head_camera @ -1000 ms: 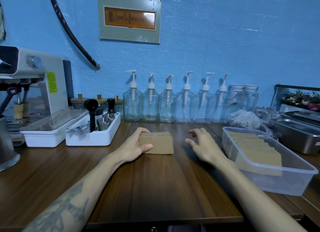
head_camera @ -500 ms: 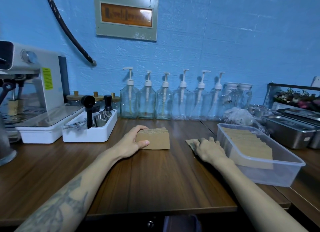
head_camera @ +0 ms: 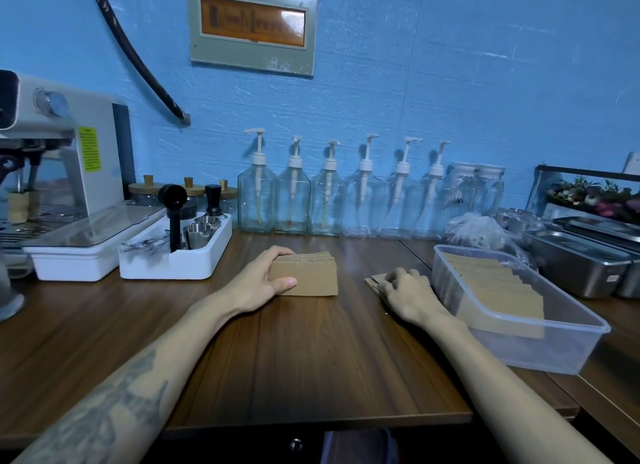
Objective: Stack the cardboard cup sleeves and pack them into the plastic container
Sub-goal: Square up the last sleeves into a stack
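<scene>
A stack of brown cardboard cup sleeves [head_camera: 311,274] stands on edge in the middle of the wooden counter. My left hand [head_camera: 263,280] grips its left end, thumb on the front face and fingers over the top. A few flat sleeves [head_camera: 375,280] lie on the counter to the right, mostly hidden under my right hand [head_camera: 408,293], whose curled fingers rest on them. Just right of that hand sits the clear plastic container [head_camera: 568,345], holding a row of sleeves [head_camera: 498,290] leaning along its length.
A white tool tray [head_camera: 173,266] and an espresso machine [head_camera: 59,172] stand at the left. Several glass pump bottles [head_camera: 294,200] line the blue wall. Steel pans [head_camera: 581,266] and a plastic bag [head_camera: 474,231] sit behind the container. The counter's front edge [head_camera: 311,422] is near me.
My right hand came down from open in the air onto the flat sleeves beside the container and curled its fingers over them. My left hand kept hold of the stack.
</scene>
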{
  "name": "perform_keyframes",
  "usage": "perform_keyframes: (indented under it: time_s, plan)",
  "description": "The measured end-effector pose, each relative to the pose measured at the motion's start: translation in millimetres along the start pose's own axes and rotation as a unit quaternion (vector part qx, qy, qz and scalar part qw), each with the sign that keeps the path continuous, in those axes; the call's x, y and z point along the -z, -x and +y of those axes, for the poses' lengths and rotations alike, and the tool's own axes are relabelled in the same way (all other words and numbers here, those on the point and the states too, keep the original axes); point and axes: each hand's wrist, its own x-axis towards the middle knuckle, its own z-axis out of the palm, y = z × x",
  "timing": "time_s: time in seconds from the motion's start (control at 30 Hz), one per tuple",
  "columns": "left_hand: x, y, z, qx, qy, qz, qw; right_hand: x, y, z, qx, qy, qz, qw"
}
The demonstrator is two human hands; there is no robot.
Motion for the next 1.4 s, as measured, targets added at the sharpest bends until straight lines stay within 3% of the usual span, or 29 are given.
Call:
perform_keyframes:
  time_s: [0.3, 0.4, 0.53, 0.63, 0.83, 1.0, 1.1, 1.17, 1.3, 1.4]
  plan:
    - [-0.5, 0.2, -0.3, 0.002, 0.006, -0.002, 1.0, 9.8, 1.8, -1.4, 0.073, -0.021, 0.068, 0.995]
    - [-0.6, 0.3, -0.2, 0.002, 0.001, 0.0, 1.0, 13.7, 2.4, -8.0, 0.113, -0.115, 0.092, 0.983]
    - [-0.9, 0.4, 1.3, 0.0, -0.005, 0.001, 1.0, 18.2, 3.8, -22.2, 0.124, -0.329, 0.078, 0.933]
    - [-2.0, 0.5, 2.7, 0.0, -0.006, 0.002, 1.0, 21.2, 6.6, -29.7, 0.144, -0.428, 0.06, 0.89]
    - [-2.0, 0.9, 3.3, 0.004, -0.025, -0.002, 1.0, 18.8, 3.2, -40.6, 0.078, -0.564, 0.076, 0.819]
    - [-1.5, 0.8, 3.4, 0.023, -0.014, -0.008, 1.0, 11.9, 1.6, -44.3, 0.029, -0.597, 0.061, 0.799]
    - [-1.1, 0.0, 2.9, 0.037, -0.013, -0.011, 0.999, 8.5, 2.4, -44.6, 0.018, -0.583, 0.054, 0.81]
    - [-1.9, -0.2, 2.1, 0.039, -0.008, -0.013, 0.999, 3.4, 3.1, -47.0, 0.01, -0.536, 0.051, 0.843]
    - [-4.3, 0.7, 0.9, 0.027, -0.005, -0.013, 1.0, -11.4, 8.9, -54.4, 0.076, -0.273, 0.057, 0.957]
    - [-5.8, -1.5, -2.2, 0.01, -0.018, 0.0, 1.0, -19.0, 17.4, -62.6, 0.138, -0.105, 0.064, 0.983]
